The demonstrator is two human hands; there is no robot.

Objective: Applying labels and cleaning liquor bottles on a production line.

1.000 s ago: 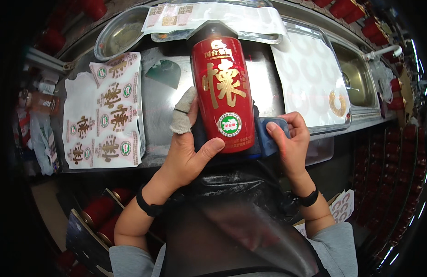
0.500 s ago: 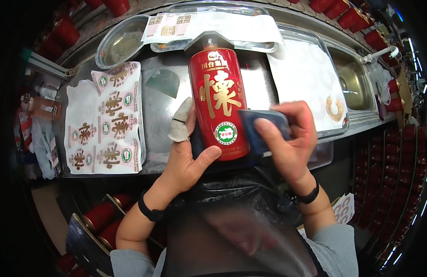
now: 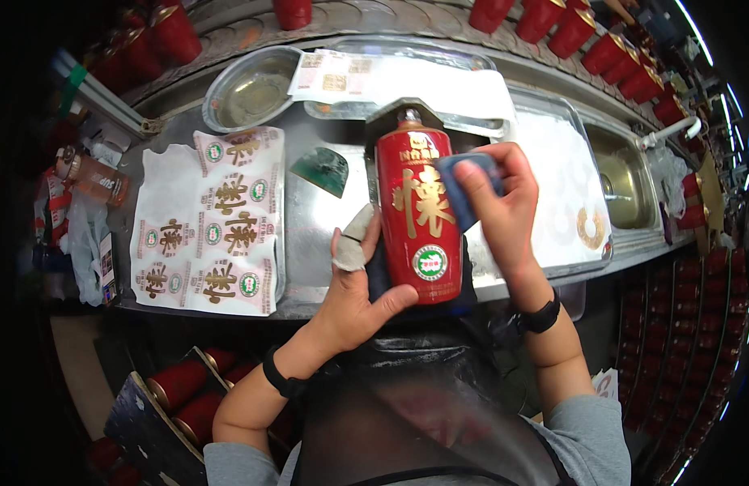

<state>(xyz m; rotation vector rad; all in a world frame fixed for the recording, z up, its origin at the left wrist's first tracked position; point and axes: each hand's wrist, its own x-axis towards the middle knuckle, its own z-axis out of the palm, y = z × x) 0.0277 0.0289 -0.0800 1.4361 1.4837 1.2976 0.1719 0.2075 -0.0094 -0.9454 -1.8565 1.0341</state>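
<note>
A red bottle (image 3: 417, 263) with gold lettering and a round green-and-white emblem lies with its neck away from me. Its neck end is at a dark angular stand (image 3: 378, 124), and dark material lies under its body. My left hand (image 3: 350, 304) grips the bottle's lower left side, thumb over the base end; a pale fabric cover wraps one finger. My right hand (image 3: 508, 206) is closed on a folded blue cloth (image 3: 465, 193), pressed against the bottle's upper right side beside the large gold character.
Left of the bottle are a sheet of gold-lettered decals (image 3: 217, 235) and a green flat scraper (image 3: 322, 172). Behind stands a metal bowl (image 3: 253, 89). White sheets (image 3: 544, 178) cover a tray at right, beside a sink (image 3: 621, 166). Red bottles (image 3: 176, 36) line the back.
My right hand has moved the blue cloth from the bottle's lower right side up toward its shoulder. My left hand keeps its grip near the base. The whole view has shifted.
</note>
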